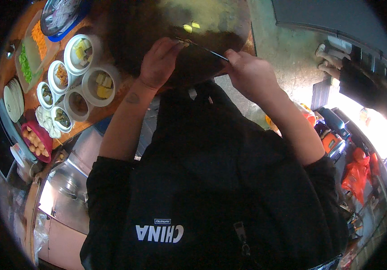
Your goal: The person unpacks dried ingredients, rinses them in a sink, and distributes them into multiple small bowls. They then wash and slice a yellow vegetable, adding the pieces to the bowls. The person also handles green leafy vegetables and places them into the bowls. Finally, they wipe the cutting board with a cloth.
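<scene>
Over a large dark round surface (136, 40), my left hand (159, 62) has its fingers bent together at a small brownish piece of food (186, 42); whether they grip it is unclear. My right hand (252, 74) is closed round the end of a thin metal tool (213, 53), perhaps a knife, whose far end reaches the left fingertips. Two small yellow pieces (191, 26) lie just beyond the tool on the same surface.
At left on a wooden table stand several white tubs of food (68, 64), trays with shredded orange (39, 40) and chopped green food (25, 64), stacked plates (14, 100) and a pink container of eggs (37, 143). A person (359, 77) is at the upper right.
</scene>
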`<state>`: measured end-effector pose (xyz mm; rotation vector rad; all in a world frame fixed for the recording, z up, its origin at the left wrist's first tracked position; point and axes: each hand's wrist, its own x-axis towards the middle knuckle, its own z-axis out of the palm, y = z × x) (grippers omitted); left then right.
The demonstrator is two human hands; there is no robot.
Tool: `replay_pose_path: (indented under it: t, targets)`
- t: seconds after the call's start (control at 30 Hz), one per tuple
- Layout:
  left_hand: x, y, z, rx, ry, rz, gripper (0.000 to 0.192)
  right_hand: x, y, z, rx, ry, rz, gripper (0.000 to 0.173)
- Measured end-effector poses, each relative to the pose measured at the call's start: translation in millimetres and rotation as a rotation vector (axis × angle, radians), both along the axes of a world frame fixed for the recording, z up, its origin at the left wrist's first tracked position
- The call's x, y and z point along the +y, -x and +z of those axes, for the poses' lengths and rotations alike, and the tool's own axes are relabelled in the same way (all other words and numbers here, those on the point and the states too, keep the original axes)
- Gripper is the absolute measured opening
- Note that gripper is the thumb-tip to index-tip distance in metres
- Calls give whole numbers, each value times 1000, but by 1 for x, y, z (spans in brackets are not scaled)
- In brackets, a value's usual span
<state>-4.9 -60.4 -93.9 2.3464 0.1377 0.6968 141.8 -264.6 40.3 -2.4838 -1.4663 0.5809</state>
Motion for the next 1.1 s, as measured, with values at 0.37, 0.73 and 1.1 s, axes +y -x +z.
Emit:
replay_pose_path:
  t: [0.37,0.73,1.1]
  targets:
    - [3,0,11,34,-16,-43,38,22,-5,-22,-29,-32,53,17]
    - [1,2,1,46,-7,-14,44,10,-7,11,-29,108,49,16]
    - [4,-1,14,13,-186,-40,34,22,-10,-18,-26,15,115,17]
